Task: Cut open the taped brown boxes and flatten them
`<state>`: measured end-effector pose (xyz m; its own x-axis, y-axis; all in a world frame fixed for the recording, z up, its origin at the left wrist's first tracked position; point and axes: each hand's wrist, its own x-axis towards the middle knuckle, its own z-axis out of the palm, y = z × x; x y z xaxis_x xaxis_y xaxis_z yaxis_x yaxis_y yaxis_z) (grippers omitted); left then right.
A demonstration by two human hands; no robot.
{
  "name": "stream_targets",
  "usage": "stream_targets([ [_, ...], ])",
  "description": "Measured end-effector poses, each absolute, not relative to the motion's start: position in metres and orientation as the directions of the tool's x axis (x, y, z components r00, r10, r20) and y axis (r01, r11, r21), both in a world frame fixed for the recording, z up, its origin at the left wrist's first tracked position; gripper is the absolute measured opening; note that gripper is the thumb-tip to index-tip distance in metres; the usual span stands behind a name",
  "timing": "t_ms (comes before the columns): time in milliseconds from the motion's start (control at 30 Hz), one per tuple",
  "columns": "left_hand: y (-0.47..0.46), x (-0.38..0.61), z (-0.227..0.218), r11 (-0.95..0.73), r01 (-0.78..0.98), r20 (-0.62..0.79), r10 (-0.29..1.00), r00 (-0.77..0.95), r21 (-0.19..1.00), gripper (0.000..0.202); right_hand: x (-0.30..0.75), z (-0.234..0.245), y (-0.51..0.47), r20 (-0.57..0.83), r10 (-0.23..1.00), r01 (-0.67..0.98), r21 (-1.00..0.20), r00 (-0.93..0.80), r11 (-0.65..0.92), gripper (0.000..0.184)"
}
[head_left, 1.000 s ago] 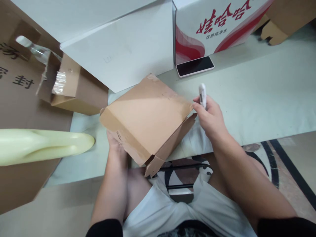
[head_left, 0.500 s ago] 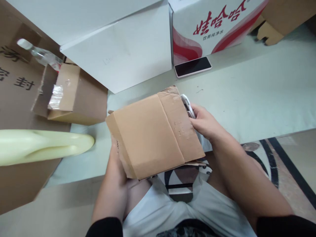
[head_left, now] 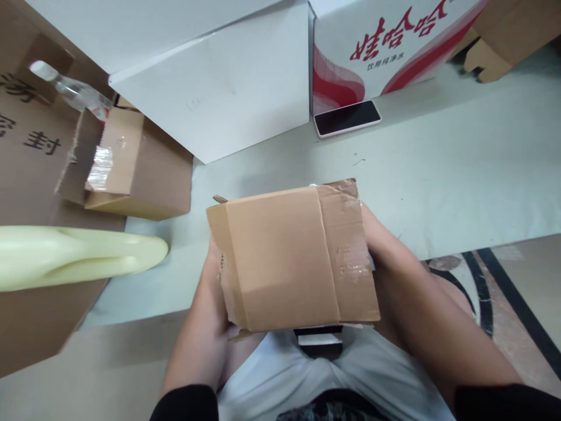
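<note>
A small brown cardboard box (head_left: 284,257) with torn, creased flaps is held up over my lap, its broad face turned toward me. My left hand (head_left: 214,263) grips its left side, the fingers passing out of sight beneath. On the other side, my right hand (head_left: 370,228) reaches in behind the right flap, which hides its fingers and whatever they may hold. Only a tiny white bit (head_left: 313,185) peeks out above the box's top edge.
A phone (head_left: 347,118) lies on the pale table (head_left: 460,169) by a white-and-red carton (head_left: 394,58). Left of it stand a large white box (head_left: 219,93), an opened cardboard box (head_left: 162,169) and a plastic bottle (head_left: 72,90). A pale yellow object (head_left: 87,257) juts in from the left.
The cardboard box has shifted right and slightly toward me, turning a little. My right hand, earlier showing with a white item at the flap, has slipped behind the box with it.
</note>
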<state>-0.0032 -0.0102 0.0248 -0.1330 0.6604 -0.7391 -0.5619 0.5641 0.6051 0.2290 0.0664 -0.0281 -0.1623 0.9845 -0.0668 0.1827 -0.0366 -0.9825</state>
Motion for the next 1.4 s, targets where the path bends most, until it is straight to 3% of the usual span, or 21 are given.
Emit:
stream_targets([
  [100, 0.003, -0.011, 0.017, 0.625, -0.587, -0.777, 0.63, -0.009, 0.514, 0.061, 0.23, -0.023, 0.067, -0.039, 0.991, 0.203, -0.979, -0.129, -0.013, 0.025],
  [233, 0.024, -0.021, 0.008, 0.569, -0.552, -0.755, 0.628, -0.187, 0.61, 0.039, 0.231, -0.013, 0.068, 0.015, 0.993, 0.154, -0.987, -0.117, 0.033, 0.022],
  [367, 0.048, -0.035, -0.005, 0.504, -0.55, -0.722, 0.621, -0.305, 0.666, 0.023, 0.23, -0.01, 0.067, -0.116, 0.991, 0.004, -0.993, -0.073, -0.116, 0.025],
  [433, 0.054, -0.043, -0.015, 0.305, -0.55, -0.536, 0.778, -0.326, 0.778, 0.026, 0.23, -0.011, 0.067, -0.182, 0.983, -0.061, -0.981, -0.004, -0.182, 0.026],
  [567, 0.05, -0.051, -0.03, 0.281, -0.443, -0.384, 0.909, -0.162, 0.851, 0.055, 0.229, -0.013, 0.067, -0.237, 0.965, -0.1, -0.969, 0.108, -0.227, 0.034],
  [633, 0.046, -0.05, -0.033, 0.303, -0.367, -0.373, 0.918, -0.135, 0.88, 0.069, 0.229, -0.013, 0.068, -0.266, 0.955, -0.119, -0.961, 0.133, -0.251, 0.039],
  [733, 0.047, -0.049, -0.035, 0.25, -0.335, -0.326, 0.926, -0.191, 0.908, 0.063, 0.231, -0.011, 0.07, -0.328, 0.939, -0.213, -0.929, 0.106, -0.301, 0.04],
  [867, 0.057, -0.062, -0.041, 0.042, -0.328, -0.182, 0.894, -0.409, 0.944, 0.053, 0.238, -0.004, 0.073, -0.386, 0.922, -0.264, -0.888, -0.024, -0.378, 0.04],
  [967, 0.066, -0.076, -0.049, -0.115, -0.302, -0.074, 0.833, -0.548, 0.946, 0.05, 0.241, 0.001, 0.072, -0.385, 0.923, -0.225, -0.899, -0.002, -0.376, 0.037],
  [1167, 0.072, -0.082, -0.06, -0.168, -0.339, -0.089, 0.775, -0.625, 0.926, 0.055, 0.234, 0.0, 0.068, -0.355, 0.932, -0.24, -0.901, -0.077, -0.363, 0.037],
  [1400, 0.063, -0.063, -0.048, -0.179, -0.197, 0.037, 0.823, -0.568, 0.964, 0.068, 0.233, -0.013, 0.072, -0.232, 0.953, -0.203, -0.96, 0.197, -0.191, 0.027],
])
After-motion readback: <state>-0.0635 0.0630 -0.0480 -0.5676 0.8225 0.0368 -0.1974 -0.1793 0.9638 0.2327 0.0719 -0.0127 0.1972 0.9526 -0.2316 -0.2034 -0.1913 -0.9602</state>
